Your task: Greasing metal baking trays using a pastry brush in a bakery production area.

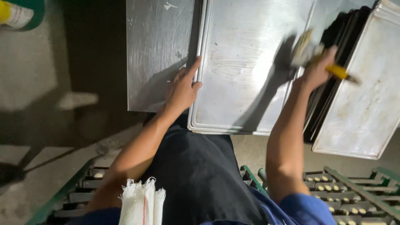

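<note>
A large metal baking tray [243, 71] lies flat in front of me, with faint brush streaks on its surface. My left hand [183, 88] presses on the tray's left rim, fingers spread over the edge. My right hand [317, 71] grips a yellow-handled brush [310, 52] over the tray's right side; the bristles are motion-blurred. My dark apron shows below the tray.
A steel table top [158, 54] lies under the tray at left. A stack of metal trays [362, 108] leans at the right. Green metal racks [354, 191] stand below at both sides. A white cloth [141, 204] hangs at my waist. A green container [18, 12] sits top left.
</note>
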